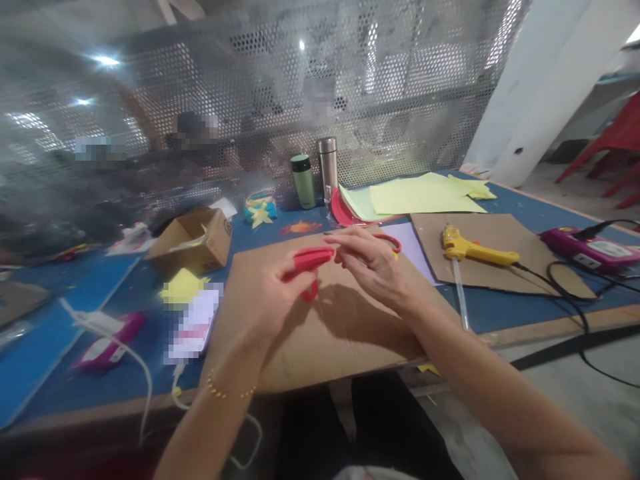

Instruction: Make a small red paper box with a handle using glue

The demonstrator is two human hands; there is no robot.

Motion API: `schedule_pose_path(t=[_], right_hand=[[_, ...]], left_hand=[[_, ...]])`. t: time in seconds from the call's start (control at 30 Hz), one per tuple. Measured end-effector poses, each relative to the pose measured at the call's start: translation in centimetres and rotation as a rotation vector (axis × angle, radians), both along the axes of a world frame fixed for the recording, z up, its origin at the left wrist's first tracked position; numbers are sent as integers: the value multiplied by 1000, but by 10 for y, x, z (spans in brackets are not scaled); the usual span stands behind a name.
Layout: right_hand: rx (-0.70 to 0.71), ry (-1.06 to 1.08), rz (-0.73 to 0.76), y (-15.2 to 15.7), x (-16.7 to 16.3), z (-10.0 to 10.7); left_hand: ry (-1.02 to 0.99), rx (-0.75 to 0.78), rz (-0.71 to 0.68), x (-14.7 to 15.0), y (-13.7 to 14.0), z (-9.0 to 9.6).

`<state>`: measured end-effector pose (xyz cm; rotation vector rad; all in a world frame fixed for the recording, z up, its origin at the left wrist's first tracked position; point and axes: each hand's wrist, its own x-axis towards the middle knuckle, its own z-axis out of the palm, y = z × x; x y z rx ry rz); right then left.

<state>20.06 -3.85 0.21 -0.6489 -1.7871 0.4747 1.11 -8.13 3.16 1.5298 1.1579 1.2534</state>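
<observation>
A folded red piece (311, 259), felt or paper by its look, is pinched between the thumb and fingers of my left hand (281, 287). A smaller red part hangs below the thumb. My right hand (367, 263) meets the right tip of this piece with bent fingertips, its upper finger raised; the exact contact is blurred. Both hands are over a brown cardboard sheet (320, 360). Just behind my right hand shows a red looped handle (393, 241), mostly hidden.
A yellow glue gun (480, 252) rests on cardboard at right, its cord running to a purple device (593, 248). Yellow sheets (425, 197), a green tumbler (303, 183) and a steel flask (328, 163) stand behind. At left are a cardboard box (215, 243) and a phone (195, 327).
</observation>
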Motion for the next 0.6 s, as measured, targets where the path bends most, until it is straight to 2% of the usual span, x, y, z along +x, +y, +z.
schedule_pose_path(t=[0.13, 0.2, 0.27, 0.43, 0.6], right_hand=[[-41, 53, 98, -7, 1, 7], [-62, 73, 121, -6, -1, 6], [-108, 98, 129, -5, -2, 3], [-174, 124, 152, -3, -2, 2], [-179, 112, 153, -4, -1, 4]], left_hand=[[168, 140, 17, -3, 4, -6], [260, 243, 46, -4, 6, -7], [303, 281, 58, -4, 6, -7], [135, 85, -67, -4, 4, -4], [49, -37, -83, -5, 3, -3]])
